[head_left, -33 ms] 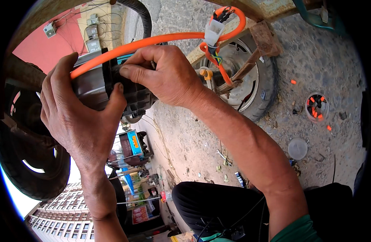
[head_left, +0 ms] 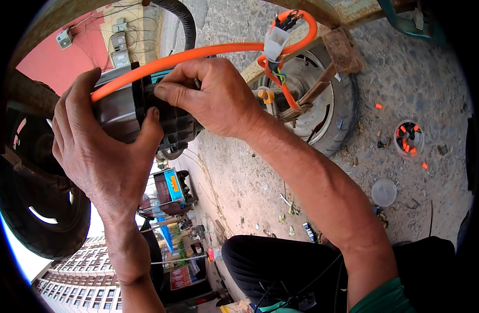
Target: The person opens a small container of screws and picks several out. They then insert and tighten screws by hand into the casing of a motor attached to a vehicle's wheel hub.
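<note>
My left hand [head_left: 96, 146] is wrapped round a cylindrical silver motor with a black housing [head_left: 112, 112], thumb on its near side. My right hand [head_left: 211, 96] is closed at the black part of the motor, thumb and forefinger pinched; what they hold is hidden. A thick orange cable [head_left: 208, 48] runs over both hands and loops at the upper right, where a translucent white connector [head_left: 275, 43] and black terminals [head_left: 289, 20] hang. Behind them is a yellow brass-coloured fitting [head_left: 265, 96] by a wheel [head_left: 333, 125].
Rusty frame bars [head_left: 341, 49] cross above, and a black tyre [head_left: 36, 229] stands at left. On the gravelly ground lie a tub of orange and black pieces [head_left: 409, 138], a translucent lid [head_left: 384, 192] and a wrench [head_left: 286, 203]. My dark-trousered leg [head_left: 271, 258] is below.
</note>
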Action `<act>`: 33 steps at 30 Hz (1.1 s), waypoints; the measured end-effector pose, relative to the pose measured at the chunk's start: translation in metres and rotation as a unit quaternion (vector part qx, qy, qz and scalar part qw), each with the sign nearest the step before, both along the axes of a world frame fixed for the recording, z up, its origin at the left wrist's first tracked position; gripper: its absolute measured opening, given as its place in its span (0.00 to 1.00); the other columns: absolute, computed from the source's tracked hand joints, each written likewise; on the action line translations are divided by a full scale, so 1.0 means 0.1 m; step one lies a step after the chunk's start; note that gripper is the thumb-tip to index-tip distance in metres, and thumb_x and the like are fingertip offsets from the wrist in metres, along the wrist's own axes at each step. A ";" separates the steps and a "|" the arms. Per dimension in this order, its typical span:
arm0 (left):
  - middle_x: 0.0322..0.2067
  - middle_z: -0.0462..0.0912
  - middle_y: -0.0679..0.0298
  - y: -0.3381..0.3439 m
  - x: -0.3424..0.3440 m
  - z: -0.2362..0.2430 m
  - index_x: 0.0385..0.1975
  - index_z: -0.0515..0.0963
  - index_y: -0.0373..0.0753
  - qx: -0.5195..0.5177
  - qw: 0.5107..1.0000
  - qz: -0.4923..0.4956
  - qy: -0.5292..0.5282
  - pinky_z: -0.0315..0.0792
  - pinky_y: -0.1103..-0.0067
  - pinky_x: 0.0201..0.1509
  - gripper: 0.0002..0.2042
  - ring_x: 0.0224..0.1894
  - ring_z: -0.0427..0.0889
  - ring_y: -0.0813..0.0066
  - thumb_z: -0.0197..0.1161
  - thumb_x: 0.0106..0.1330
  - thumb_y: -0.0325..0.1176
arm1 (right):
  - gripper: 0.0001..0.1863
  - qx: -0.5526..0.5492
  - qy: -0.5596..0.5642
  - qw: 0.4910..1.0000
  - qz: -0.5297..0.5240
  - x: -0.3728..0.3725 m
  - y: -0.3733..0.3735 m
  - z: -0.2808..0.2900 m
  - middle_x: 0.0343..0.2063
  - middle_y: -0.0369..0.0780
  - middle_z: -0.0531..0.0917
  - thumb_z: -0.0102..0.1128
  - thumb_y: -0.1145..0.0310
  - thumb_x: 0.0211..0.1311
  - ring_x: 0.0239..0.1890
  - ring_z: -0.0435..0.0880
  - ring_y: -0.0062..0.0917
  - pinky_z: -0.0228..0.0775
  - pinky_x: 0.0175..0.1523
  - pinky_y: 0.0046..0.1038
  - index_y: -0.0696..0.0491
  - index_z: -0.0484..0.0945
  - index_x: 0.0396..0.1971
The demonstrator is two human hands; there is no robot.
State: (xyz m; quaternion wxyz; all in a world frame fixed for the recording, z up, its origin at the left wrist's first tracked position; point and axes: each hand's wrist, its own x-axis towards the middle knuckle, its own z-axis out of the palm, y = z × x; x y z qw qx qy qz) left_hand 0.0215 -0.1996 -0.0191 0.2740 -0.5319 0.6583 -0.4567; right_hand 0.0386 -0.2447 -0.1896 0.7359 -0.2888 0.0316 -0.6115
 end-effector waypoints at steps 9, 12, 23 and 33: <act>0.63 0.68 0.54 0.07 0.08 0.44 0.66 0.64 0.40 0.068 0.964 0.003 0.259 0.64 0.64 0.68 0.38 0.65 0.69 0.60 0.71 0.53 0.41 | 0.10 0.023 0.016 1.000 -0.007 -0.05 0.00 0.06 0.25 0.41 0.86 0.69 0.70 0.55 0.28 0.85 0.21 0.76 0.34 0.22 0.62 0.83 0.31; 0.62 0.69 0.51 -0.06 0.39 0.80 0.63 0.66 0.35 0.073 0.920 0.003 0.384 0.63 0.67 0.66 0.35 0.62 0.70 0.61 0.59 0.61 0.54 | 0.12 0.014 0.018 1.000 -0.006 -0.02 0.03 0.04 0.21 0.35 0.80 0.68 0.64 0.58 0.25 0.77 0.16 0.69 0.31 0.21 0.59 0.83 0.34; 0.61 0.68 0.50 -0.13 0.60 0.71 0.64 0.63 0.30 0.073 0.779 0.101 0.615 0.62 0.71 0.67 0.32 0.62 0.70 0.63 0.50 0.68 0.50 | 0.12 0.021 0.059 0.998 -0.031 -0.11 0.12 0.10 0.16 0.31 0.75 0.64 0.64 0.62 0.19 0.69 0.13 0.61 0.26 0.22 0.59 0.82 0.36; 0.60 0.69 0.44 -0.24 0.83 0.76 0.63 0.62 0.26 0.099 0.690 0.078 0.712 0.60 0.68 0.69 0.32 0.62 0.71 0.58 0.44 0.69 0.49 | 0.07 -0.026 0.037 0.995 -0.086 0.01 0.03 -0.04 0.16 0.39 0.80 0.67 0.71 0.54 0.18 0.77 0.23 0.69 0.27 0.27 0.60 0.83 0.30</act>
